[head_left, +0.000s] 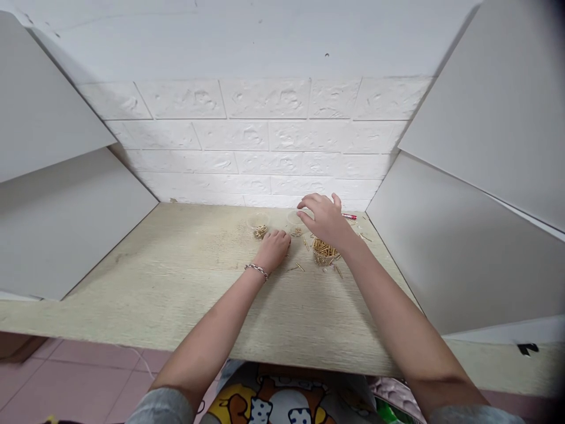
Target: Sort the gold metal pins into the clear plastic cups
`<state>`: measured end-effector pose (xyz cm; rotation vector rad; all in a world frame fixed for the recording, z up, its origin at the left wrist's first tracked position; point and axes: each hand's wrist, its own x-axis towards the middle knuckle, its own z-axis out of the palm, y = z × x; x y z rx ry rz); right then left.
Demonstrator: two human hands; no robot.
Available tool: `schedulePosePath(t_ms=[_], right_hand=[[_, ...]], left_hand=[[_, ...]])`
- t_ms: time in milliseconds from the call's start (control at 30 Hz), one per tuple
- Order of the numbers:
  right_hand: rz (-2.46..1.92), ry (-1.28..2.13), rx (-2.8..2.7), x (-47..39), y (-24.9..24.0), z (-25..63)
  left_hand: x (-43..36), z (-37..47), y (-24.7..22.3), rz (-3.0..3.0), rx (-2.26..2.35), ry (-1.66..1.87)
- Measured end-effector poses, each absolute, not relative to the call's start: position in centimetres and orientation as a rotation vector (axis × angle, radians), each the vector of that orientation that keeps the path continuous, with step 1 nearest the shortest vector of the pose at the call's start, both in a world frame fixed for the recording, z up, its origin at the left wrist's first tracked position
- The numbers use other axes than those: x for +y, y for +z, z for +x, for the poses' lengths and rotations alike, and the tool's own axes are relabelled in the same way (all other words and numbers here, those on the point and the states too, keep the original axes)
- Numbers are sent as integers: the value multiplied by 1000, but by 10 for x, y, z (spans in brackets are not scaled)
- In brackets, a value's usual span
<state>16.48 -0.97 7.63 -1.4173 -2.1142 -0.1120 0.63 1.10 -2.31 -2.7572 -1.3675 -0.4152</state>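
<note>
My left hand (273, 250) rests low over the table, its fingers curled down and closed. What they hold, if anything, is hidden beneath them. Just beyond it stands a clear round cup (257, 220) with small gold-coloured pieces (260, 232) in it. My right hand (325, 219) hovers at a second clear cup (292, 218), thumb and fingers apart, nothing visible between them. A few small gold pieces (298, 232) lie in that cup. Below my right hand sits a container heaped with thin gold metal pins (324, 247).
Loose gold pins (299, 267) lie scattered around the heaped container. A red pen-like object (349, 217) is at the back right. Grey panels (110, 224) flank the table on both sides, and a white brick-patterned wall (247, 135) closes the back.
</note>
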Motion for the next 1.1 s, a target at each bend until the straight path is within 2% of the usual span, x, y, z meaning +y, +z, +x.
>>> schedulePosePath(t_ms=[100, 167, 333, 433, 533, 800, 1000, 1100], right_hand=[[-1411, -110, -2114, -10, 77, 164], [-1404, -98, -2115, -12, 77, 162], [-1362, 126, -2188, -19, 77, 155], [-1295, 368, -2240, -23, 79, 149], [-1270, 500, -2218, -23, 79, 146], [-1332, 658, -1992, -18, 72, 141], [-1420, 336, -1966, -5, 73, 153], [-1558, 73, -2021, 11, 71, 161]], left_hand=[[9, 7, -20, -2802, -1453, -574], [8, 8, -14, -2888, -1574, -823], [2, 5, 9, -3233, -1958, -1909], [-1, 0, 17, -3150, -2028, -2592], [-1, -4, 18, -2960, -2106, -2942], [-1, -5, 19, -2768, -2134, -3102], [4, -14, 20, -2419, -2063, -3135], [6, -17, 17, -2280, -1996, -3012]])
